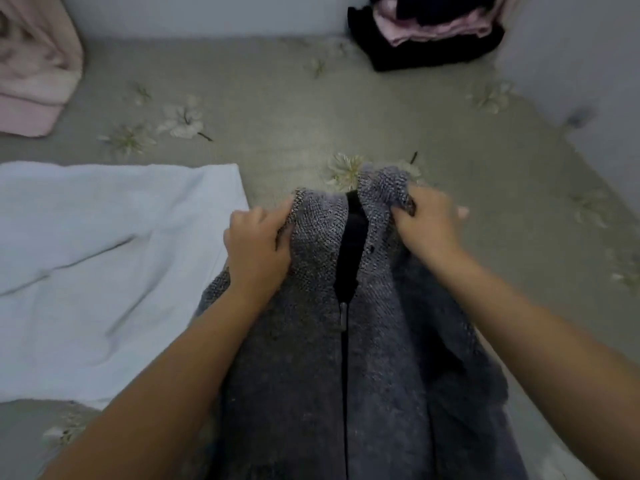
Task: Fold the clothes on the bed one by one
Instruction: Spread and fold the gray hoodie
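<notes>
No readable txt, labels, brands or nos. anywhere; pic too blurry for fine print.

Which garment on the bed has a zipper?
The grey knit jacket held at its collar by both hands: a black zipper runs down its front. The white cloth and pink blanket show none.

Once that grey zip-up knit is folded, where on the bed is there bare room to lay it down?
The widest bare patch of bedspread lies ahead of both hands, bordered by the pink bedding far left, the white cloth near left and the folded pile far right. A strip on the right toward the wall is also free. The near left is crowded by the white cloth.
</notes>
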### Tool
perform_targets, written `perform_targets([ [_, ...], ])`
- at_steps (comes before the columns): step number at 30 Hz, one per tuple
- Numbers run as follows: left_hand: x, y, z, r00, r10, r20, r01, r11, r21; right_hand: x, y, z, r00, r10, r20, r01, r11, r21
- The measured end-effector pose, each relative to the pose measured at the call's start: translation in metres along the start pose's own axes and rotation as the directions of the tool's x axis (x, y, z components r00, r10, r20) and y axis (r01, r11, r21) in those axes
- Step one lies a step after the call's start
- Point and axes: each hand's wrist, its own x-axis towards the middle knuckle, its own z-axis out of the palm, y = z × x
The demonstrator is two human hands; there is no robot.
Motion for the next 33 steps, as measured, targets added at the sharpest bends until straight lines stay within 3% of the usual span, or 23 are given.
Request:
perform_targets([
  [2,0.02,-0.001,0.0,0.976,0.115,-0.185,-0.103,0.992,0.075,0.024,-0.009,-0.006,0.956,-0.237,-0.17,0.219,0.968,-0.122],
  [4,0.03,-0.006,0.007,0.974,0.043,-0.224,-0.005,0.986,0.167,0.037,-0.003,0.002,0.938,-0.315,-0.145,0.274,0.93,-0.244],
  [6,0.03,-0.015,0.021,0.978,-0.209,0.02,0.194,0.936,0.292,0.037,0.009,0.019,0.989,-0.142,0.041,0.147,0.924,-0.353],
  [8,0.016,-0.024,0.038,0.875,-0.412,0.256,0.257,0.842,0.474,0.019,0.023,0.043,0.957,0.051,0.285,0.096,0.873,-0.479],
  [10,-0.009,-0.03,0.051,0.809,-0.464,0.361,0.232,0.817,0.529,-0.011,0.039,0.067,0.88,0.092,0.466,0.186,0.836,-0.516],
  [13,-0.061,-0.037,0.07,0.749,-0.404,0.526,0.094,0.85,0.518,-0.06,0.071,0.085,0.833,0.136,0.537,0.181,0.849,-0.497],
  [17,-0.142,-0.03,0.08,0.76,-0.228,0.609,0.001,0.937,0.35,-0.134,0.117,0.084,0.807,0.324,0.494,-0.029,0.857,-0.515],
  [19,-0.174,-0.017,0.082,0.756,-0.182,0.629,-0.009,0.958,0.288,-0.172,0.129,0.079,0.794,0.347,0.5,-0.061,0.863,-0.502],
  [21,-0.199,-0.009,0.085,0.677,-0.205,0.707,-0.033,0.951,0.308,-0.198,0.138,0.07,0.793,0.35,0.499,-0.09,0.878,-0.471],
  [23,-0.216,-0.009,0.09,0.589,-0.272,0.761,-0.072,0.92,0.385,-0.202,0.147,0.06,0.776,0.46,0.432,-0.282,0.865,-0.415],
  [25,-0.221,-0.011,0.093,0.559,-0.32,0.765,-0.075,0.899,0.431,-0.197,0.161,0.051,0.735,0.582,0.349,-0.505,0.813,-0.292],
  [26,-0.22,-0.011,0.094,0.554,-0.334,0.763,-0.08,0.89,0.448,-0.193,0.168,0.046,0.729,0.604,0.322,-0.538,0.797,-0.276],
  [30,-0.209,0.01,0.096,0.582,-0.384,0.717,-0.075,0.852,0.518,-0.172,0.202,0.017,0.814,0.531,0.234,-0.41,0.812,-0.416],
  [33,-0.202,0.054,0.109,0.628,-0.269,0.73,-0.102,0.902,0.42,-0.145,0.235,-0.014,0.855,0.492,0.161,-0.371,0.799,-0.473],
])
